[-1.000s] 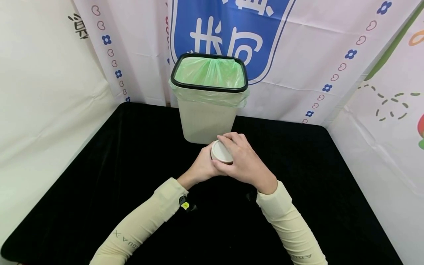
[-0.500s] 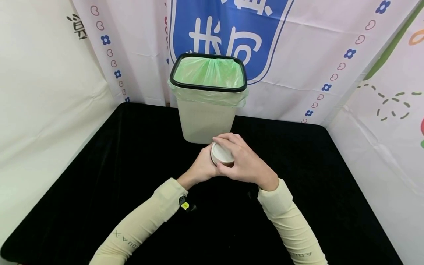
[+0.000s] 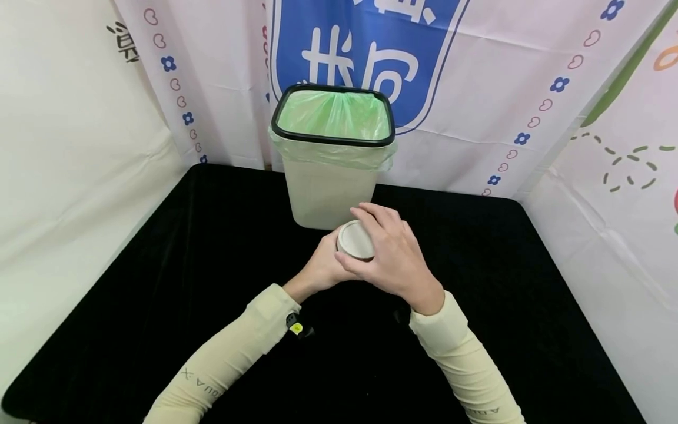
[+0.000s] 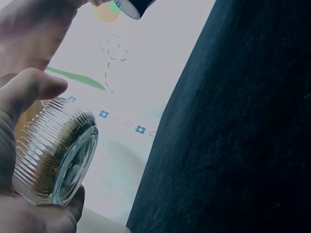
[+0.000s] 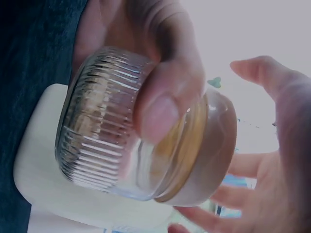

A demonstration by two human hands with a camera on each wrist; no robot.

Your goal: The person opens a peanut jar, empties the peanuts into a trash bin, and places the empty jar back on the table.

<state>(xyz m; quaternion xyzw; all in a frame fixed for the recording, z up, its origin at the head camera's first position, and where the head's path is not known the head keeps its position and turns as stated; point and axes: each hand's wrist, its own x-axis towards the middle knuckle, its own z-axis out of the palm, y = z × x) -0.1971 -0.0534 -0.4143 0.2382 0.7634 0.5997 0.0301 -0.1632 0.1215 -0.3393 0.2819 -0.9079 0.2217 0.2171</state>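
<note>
A clear ribbed glass jar (image 5: pixel 102 126) with a pale screw lid (image 3: pixel 354 240) is held tilted above the black table, in front of the bin. My left hand (image 3: pixel 324 263) grips its body, thumb across the glass in the right wrist view. In the left wrist view, the jar's thick base (image 4: pixel 73 167) faces the camera, and something brownish shows through the ribs. Around the lid, my right hand (image 3: pixel 394 256) has its fingers spread. Its thumb stands apart from the lid in the right wrist view; whether the other fingertips touch is hard to tell.
Just beyond the hands stands a pale bin (image 3: pixel 331 188) with a black rim and a green liner bag (image 3: pixel 333 115). Black cloth covers the table (image 3: pixel 228 247). Printed white curtains (image 3: pixel 455 159) hang at the back and sides.
My right hand's fingers have opened and lifted from around the lid, uncovering more of its top. The left hand and the jar have barely moved.
</note>
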